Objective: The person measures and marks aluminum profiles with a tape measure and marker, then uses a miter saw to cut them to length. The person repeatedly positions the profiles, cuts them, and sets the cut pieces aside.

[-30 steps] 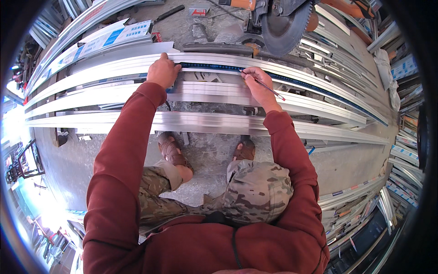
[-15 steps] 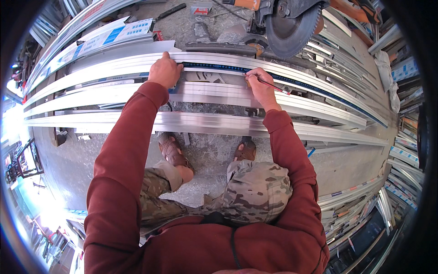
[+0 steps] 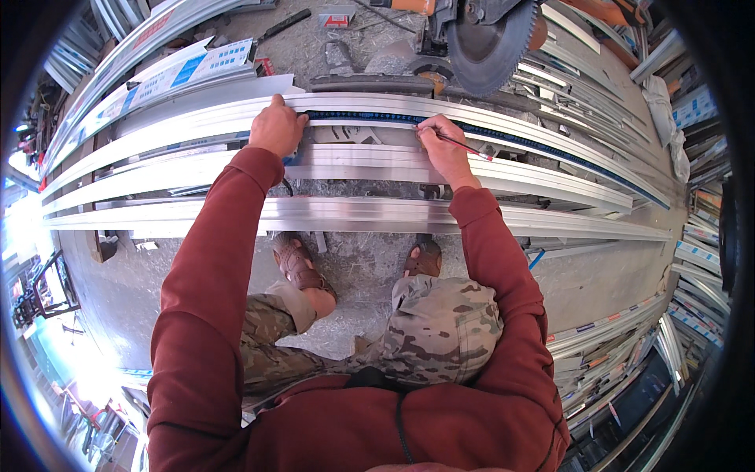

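A dark blue tape measure (image 3: 362, 116) lies stretched along the farthest of several long silver aluminium profiles (image 3: 346, 102). My left hand (image 3: 278, 128) is closed around the tape's left end, its thumb pointing right along the blade; a bit of blue shows below the palm, and the rest of the grip is hidden. A thin dark red pencil (image 3: 474, 150) sits pinched in my right hand (image 3: 446, 148). Its tip, mostly hidden by the fingers, is at the near edge of the profile beside the tape. Nearer profiles (image 3: 346, 211) run crosswise below both hands.
Beyond the profiles stands a saw with a large round toothed blade (image 3: 491, 47). Film-wrapped profiles (image 3: 189, 71) lie at the far left. More stock (image 3: 613, 354) is piled at the right. My sandalled feet (image 3: 299, 263) are on the concrete floor close to the nearest profile.
The whole view has shifted slightly. Both hands keep practically the same places on the tape and profile, and the pencil stays in my right hand.
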Available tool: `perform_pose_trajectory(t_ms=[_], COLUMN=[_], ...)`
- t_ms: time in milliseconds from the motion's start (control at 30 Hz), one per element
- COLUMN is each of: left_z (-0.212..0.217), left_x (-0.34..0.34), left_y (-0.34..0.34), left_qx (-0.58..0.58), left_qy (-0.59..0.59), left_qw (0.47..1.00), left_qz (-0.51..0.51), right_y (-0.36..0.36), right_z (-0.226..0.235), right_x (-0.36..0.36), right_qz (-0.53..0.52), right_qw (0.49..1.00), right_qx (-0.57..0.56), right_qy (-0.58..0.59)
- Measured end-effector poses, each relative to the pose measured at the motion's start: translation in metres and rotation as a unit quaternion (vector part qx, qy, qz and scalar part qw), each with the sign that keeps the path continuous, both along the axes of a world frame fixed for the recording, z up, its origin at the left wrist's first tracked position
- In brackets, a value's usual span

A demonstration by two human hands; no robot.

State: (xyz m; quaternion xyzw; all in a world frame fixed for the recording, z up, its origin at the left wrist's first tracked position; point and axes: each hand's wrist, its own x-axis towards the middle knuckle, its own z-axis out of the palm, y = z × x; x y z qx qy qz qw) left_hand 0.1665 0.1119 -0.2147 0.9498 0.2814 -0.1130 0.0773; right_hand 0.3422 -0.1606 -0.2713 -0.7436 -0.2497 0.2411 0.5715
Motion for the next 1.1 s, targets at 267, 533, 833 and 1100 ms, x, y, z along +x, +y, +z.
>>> perform_pose_trajectory(t_ms=[267,533,833,1100], left_z=[-0.0067,-0.0013,-0.0024,-0.0004], left_x=[-0.0029,-0.0010,-0.0021,-0.0004], left_y=[0.0023,0.0007,0.0016,0.0013], left_qx=[0.017,0.008,0.008,0.005], left_qy=[-0.019,-0.004,0.001,0.004], left_qw=[1.000,1.000,1.000,1.000], left_qz=[-0.013,-0.012,-0.014,-0.015], right_y=[0.0018,0.0009,0.0026,0.0018], right_z=[0.0006,-0.0032,0.0040,0.0047], right_x=[-0.0006,0.0007,-0.0012,0.0025], right_qz=[-0.003,-0.006,-0.004,0.007], right_qw=[1.000,1.000,1.000,1.000], right_qx=[0.018,0.000,0.022,0.003], right_qy=[0.007,-0.020,-0.004,-0.012])
